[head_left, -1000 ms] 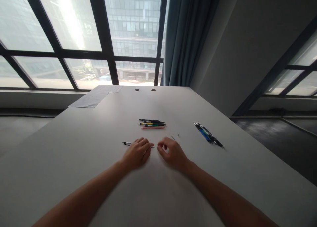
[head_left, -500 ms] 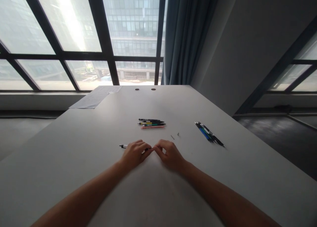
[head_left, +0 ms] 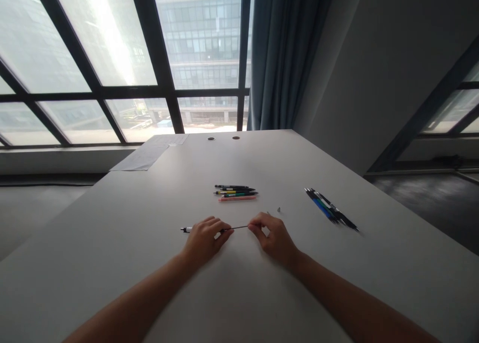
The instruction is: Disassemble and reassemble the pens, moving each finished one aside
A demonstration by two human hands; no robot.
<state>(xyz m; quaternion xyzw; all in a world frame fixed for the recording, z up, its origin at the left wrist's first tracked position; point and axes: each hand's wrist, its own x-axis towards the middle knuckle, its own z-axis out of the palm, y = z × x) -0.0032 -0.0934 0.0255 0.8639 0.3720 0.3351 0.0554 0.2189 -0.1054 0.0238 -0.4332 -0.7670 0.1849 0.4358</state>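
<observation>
My left hand [head_left: 205, 236] is closed around a pen with a white and black barrel [head_left: 186, 229], whose end sticks out to the left while the rest lies under my fingers. Between the hands runs a thin dark pen refill [head_left: 240, 227], coming out of the pen's right end. The thumb and fingertips of my right hand [head_left: 272, 235] pinch the far end of this refill. Just behind the right hand lies a small metallic pen tip [head_left: 279, 210]. A thin metal piece, perhaps a spring [head_left: 268, 213], is mostly covered by the right hand.
Several pens [head_left: 236, 192] lie in a group beyond my hands on the white table [head_left: 179, 193]. Another group of pens [head_left: 331, 209] lies to the right. Paper sheets [head_left: 144, 156] rest at the far left edge, and two round holes are near the far edge.
My right hand has moved right, away from the left, and more of the refill now shows between them. The view has shifted slightly. The left hand keeps its hold on the pen.
</observation>
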